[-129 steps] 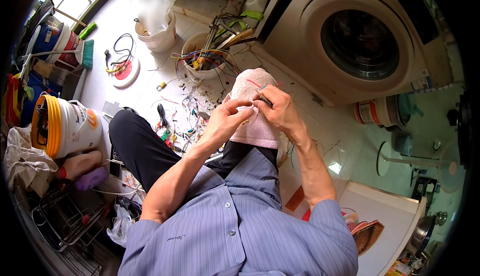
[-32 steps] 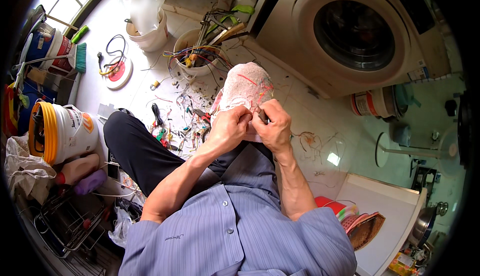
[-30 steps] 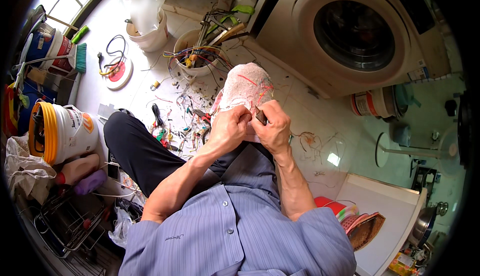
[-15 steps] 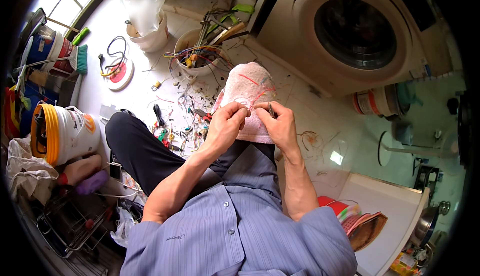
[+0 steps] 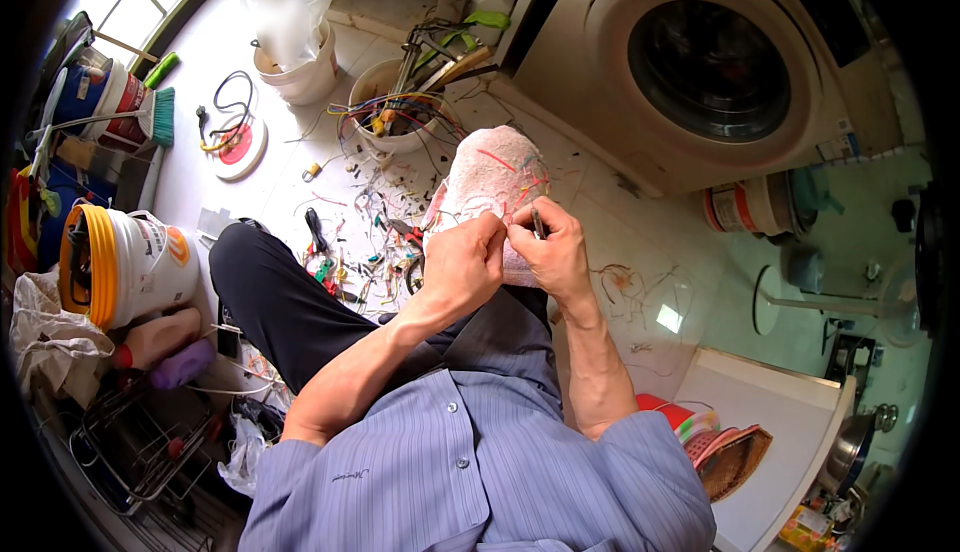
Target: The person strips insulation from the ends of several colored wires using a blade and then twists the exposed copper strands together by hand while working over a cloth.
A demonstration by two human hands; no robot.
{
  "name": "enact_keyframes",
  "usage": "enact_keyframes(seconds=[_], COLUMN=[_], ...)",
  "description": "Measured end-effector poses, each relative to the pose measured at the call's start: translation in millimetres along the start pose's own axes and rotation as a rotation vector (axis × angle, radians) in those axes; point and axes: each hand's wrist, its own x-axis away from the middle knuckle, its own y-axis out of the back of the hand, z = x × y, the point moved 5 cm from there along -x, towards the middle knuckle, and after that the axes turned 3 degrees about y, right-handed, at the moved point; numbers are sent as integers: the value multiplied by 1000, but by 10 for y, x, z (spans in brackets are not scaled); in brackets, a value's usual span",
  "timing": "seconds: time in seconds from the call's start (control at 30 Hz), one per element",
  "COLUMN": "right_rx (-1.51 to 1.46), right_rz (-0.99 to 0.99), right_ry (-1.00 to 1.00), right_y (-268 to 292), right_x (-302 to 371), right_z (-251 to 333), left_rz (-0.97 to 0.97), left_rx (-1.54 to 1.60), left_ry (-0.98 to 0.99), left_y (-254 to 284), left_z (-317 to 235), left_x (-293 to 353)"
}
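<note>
A pale pink towel [image 5: 490, 174] is draped over my knee, with several bits of red and yellow wire [image 5: 527, 192] lying on it. Over the towel, my left hand [image 5: 464, 260] is closed in a pinch, its back turned up; what its fingertips hold is hidden. Close beside it, my right hand [image 5: 556, 257] is closed around a slim dark tool [image 5: 538, 223] that sticks up between the fingers; its kind cannot be made out. The fingertips of both hands nearly meet. Left of the towel lie red-handled pliers [image 5: 407, 231] on the floor.
Wire scraps [image 5: 365, 252] litter the tiles. A bucket of tools and wires [image 5: 384, 138] and a white bucket with a plastic bag [image 5: 305, 79] stand ahead. A washing machine [image 5: 600, 82] stands at the far right, a white bucket with yellow rings [image 5: 160, 260] at the left.
My left hand has turned its back upward and shifted slightly right and down, closer to my right hand. My right hand has moved only a little, still holding the slim tool, now more upright.
</note>
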Motion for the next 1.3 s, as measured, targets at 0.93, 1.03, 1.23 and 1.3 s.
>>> enact_keyframes(seconds=[0.93,1.03,1.23,1.3], right_rx=[-544,-576,-583,-594], right_rz=[121,115,96,56], right_ry=[-477,-432,-404,-413], right_y=[-13,-18,-54,-26], right_x=[-238,-228,-202,-186], right_z=[-396,-432,-401,-429], left_rz=[203,246,235,222], left_rx=[255,402,344,497], left_ry=[196,339,380,491], left_y=[-151,-124,-174,-130], left_z=[240,238,335,273], left_x=[33,-29,-112,-102])
